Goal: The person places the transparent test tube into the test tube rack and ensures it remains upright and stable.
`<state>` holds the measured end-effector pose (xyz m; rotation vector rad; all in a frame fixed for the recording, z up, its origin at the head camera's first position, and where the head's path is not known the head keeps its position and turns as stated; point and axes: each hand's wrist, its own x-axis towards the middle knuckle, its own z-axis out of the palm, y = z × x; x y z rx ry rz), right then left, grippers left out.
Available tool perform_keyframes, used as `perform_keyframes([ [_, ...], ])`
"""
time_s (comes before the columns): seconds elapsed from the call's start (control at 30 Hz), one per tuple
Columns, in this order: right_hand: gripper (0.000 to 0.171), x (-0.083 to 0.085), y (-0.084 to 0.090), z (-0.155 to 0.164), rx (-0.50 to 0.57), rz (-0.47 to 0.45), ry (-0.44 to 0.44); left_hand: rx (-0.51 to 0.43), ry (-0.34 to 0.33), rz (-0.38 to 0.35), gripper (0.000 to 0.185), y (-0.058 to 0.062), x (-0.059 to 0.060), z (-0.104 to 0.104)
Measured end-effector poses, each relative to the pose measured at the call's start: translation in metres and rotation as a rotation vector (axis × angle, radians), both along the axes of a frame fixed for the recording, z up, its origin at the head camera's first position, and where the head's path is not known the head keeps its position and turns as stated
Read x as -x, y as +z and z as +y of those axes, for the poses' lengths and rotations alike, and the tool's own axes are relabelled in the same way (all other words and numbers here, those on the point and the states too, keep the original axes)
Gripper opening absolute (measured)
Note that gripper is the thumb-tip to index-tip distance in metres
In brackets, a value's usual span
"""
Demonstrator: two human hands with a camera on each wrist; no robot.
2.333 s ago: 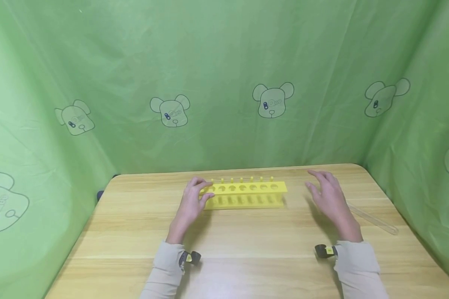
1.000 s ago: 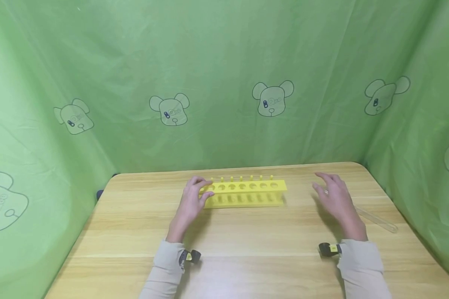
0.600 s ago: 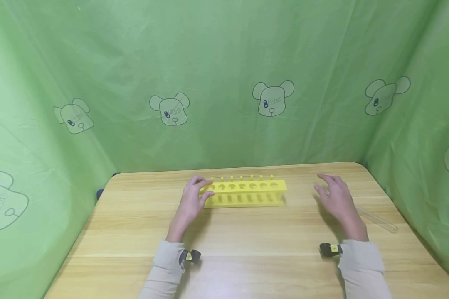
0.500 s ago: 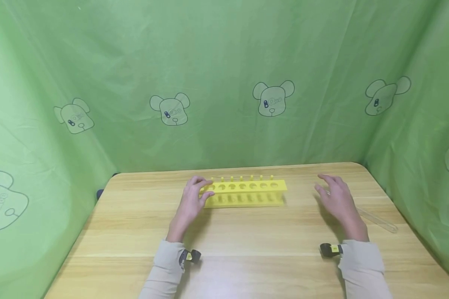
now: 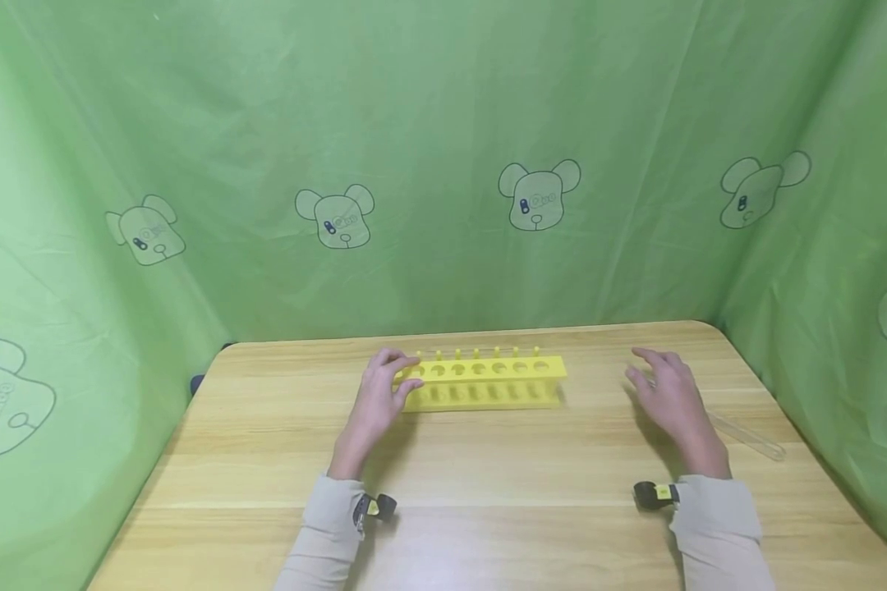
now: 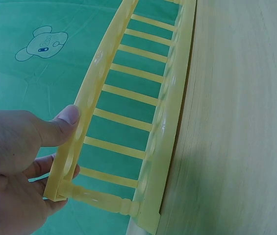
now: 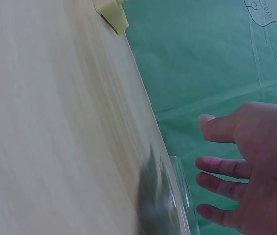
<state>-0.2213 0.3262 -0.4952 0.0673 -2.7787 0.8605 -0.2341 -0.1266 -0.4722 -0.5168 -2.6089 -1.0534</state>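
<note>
A yellow test tube rack [image 5: 488, 382] with a row of round holes stands near the far edge of the wooden table [image 5: 488, 476]. My left hand [image 5: 382, 392] grips its left end. In the left wrist view the thumb [image 6: 65, 119] presses the front of the rack's [image 6: 128, 112] top plate, and the fingers curl behind it. My right hand [image 5: 671, 396] hovers to the right of the rack with fingers spread and holds nothing. A clear glass tube [image 5: 746, 437] lies on the table just right of that hand. The right wrist view shows the tube [image 7: 180, 196] beside the spread fingers [image 7: 226, 169].
Green cloth with bear prints [image 5: 540, 197] hangs on three sides of the table. The rack's holes hold nothing. A corner of the rack [image 7: 113, 14] shows at the top of the right wrist view.
My right hand has drifted a little to the right, toward the clear tube. The left hand and the rack have stayed where they were.
</note>
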Motion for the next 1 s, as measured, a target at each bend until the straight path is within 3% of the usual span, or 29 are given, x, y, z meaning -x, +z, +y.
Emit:
perform_keyframes([
  [1.0,0.049,-0.005,-0.007,0.011,-0.007,-0.055,-0.028,0.003,0.004,-0.007,0.038,0.001,0.000,0.000],
])
